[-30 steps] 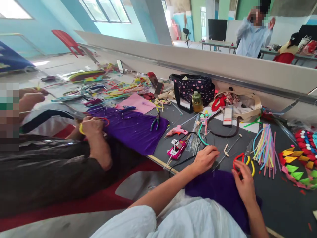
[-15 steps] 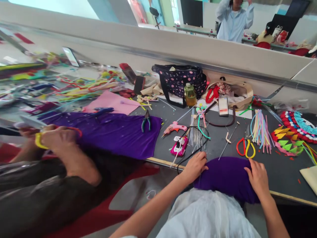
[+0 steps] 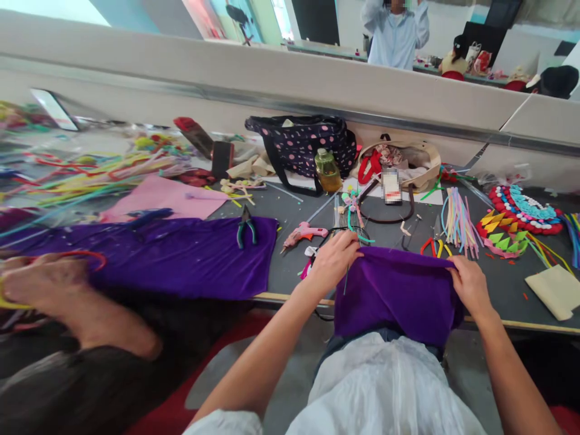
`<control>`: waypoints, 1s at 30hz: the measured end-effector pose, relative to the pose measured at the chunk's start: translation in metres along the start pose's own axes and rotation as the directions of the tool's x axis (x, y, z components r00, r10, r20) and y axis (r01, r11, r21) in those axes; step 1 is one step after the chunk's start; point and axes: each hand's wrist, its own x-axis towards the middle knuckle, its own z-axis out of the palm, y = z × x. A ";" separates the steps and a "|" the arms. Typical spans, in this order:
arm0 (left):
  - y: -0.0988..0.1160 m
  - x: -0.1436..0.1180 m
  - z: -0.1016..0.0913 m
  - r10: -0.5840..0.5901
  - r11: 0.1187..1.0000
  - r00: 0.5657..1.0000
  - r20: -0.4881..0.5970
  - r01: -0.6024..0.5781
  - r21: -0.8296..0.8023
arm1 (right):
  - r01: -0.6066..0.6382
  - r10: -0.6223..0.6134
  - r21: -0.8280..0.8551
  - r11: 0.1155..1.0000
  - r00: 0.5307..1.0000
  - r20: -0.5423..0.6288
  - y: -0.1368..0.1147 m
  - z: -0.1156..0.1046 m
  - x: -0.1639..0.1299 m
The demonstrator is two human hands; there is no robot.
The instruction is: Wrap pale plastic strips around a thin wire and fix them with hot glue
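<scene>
A purple cloth (image 3: pixel 399 293) hangs from the table's front edge towards my lap, its top edge raised a little off the table. My left hand (image 3: pixel 336 258) pinches its upper left corner, and my right hand (image 3: pixel 469 284) pinches the upper right one. Just beyond the cloth lie scissors (image 3: pixel 435 246) with red and yellow handles, partly covered by it. A pink glue gun (image 3: pixel 304 234) lies to the left of my left hand. Behind that hand is a bundle of thin wires, partly hidden.
To the left, a co-worker's hand (image 3: pixel 45 284) is over another purple cloth (image 3: pixel 217 260), on which pliers (image 3: pixel 247 228) lie. A dotted bag (image 3: pixel 308 142), a bottle (image 3: pixel 327 171) and a beige bag (image 3: pixel 423 163) stand along the partition. Pastel pipe cleaners (image 3: pixel 460 223) lie at right.
Both my hands have moved up and forward, lifting the far edge of the purple cloth, which now covers part of the scissors. The view has turned to the right.
</scene>
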 end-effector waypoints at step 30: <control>0.070 0.100 0.107 0.208 0.850 0.917 -0.340 -0.341 -0.402 | -0.388 0.305 0.921 0.037 0.882 0.360 -0.014 0.038 0.110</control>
